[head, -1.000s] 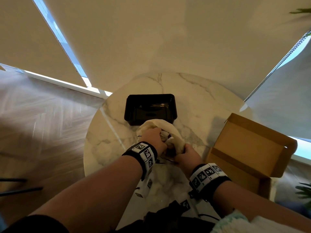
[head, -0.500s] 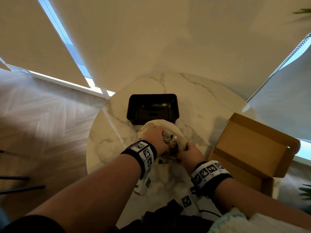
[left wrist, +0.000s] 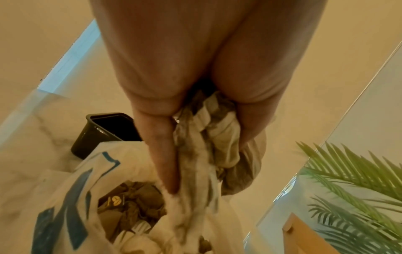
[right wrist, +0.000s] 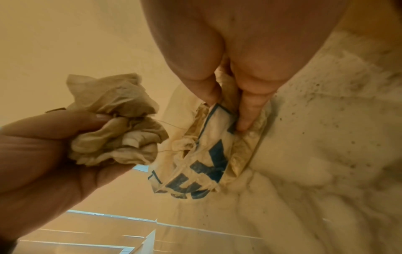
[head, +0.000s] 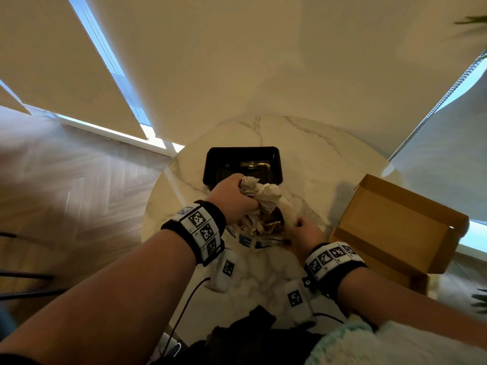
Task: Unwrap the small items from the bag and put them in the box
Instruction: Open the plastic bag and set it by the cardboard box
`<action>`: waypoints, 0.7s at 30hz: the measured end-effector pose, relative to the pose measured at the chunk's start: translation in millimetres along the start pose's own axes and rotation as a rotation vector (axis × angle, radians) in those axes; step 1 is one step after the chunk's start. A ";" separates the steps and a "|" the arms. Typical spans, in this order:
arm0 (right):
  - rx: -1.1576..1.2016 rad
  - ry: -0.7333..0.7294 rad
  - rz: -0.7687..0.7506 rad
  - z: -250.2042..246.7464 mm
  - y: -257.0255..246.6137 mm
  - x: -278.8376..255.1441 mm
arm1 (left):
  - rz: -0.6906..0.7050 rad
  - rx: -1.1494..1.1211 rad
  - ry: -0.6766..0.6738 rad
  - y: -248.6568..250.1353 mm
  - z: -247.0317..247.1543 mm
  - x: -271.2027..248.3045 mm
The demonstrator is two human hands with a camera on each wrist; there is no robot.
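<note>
head overhead, wrist views close, bag [head: 259, 234] shared

Round marble table [head: 303, 143]; green plant [left wrist: 352, 185] (right edge); wooden floor [head: 66, 193].

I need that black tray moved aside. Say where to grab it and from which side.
Pinch the black tray by its raised left rim, coming from the left and above: it sits upright and open, and the left hand with the crumpled cloth bundle overlaps its near edge.
</note>
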State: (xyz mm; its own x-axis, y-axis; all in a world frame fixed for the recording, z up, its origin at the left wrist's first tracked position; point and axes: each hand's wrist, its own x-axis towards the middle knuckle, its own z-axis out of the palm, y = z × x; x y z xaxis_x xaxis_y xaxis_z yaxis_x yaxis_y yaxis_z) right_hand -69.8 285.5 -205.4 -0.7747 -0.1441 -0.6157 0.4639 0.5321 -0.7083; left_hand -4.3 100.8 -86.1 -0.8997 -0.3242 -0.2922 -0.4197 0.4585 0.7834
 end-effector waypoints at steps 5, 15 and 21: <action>0.246 -0.053 0.025 -2.4 0.9 -4.6 | 0.030 -0.180 0.056 7.6 -7.4 -12.1; 0.299 -0.040 0.018 -26.5 -11.6 -16.9 | 0.025 -0.641 0.036 20.1 -18.4 -29.4; 0.497 -0.037 -0.231 -52.2 -49.9 -64.9 | 0.053 -0.833 -0.083 33.2 -17.0 -31.6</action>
State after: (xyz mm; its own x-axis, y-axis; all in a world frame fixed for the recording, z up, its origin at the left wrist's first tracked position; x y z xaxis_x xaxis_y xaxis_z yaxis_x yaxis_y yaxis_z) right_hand -65.1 311.8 -112.0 -0.8691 -0.2441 -0.4302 0.4374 0.0266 -0.8989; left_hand 12.2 112.2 -41.6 -0.9355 -0.2423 -0.2573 -0.1797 -0.3007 0.9366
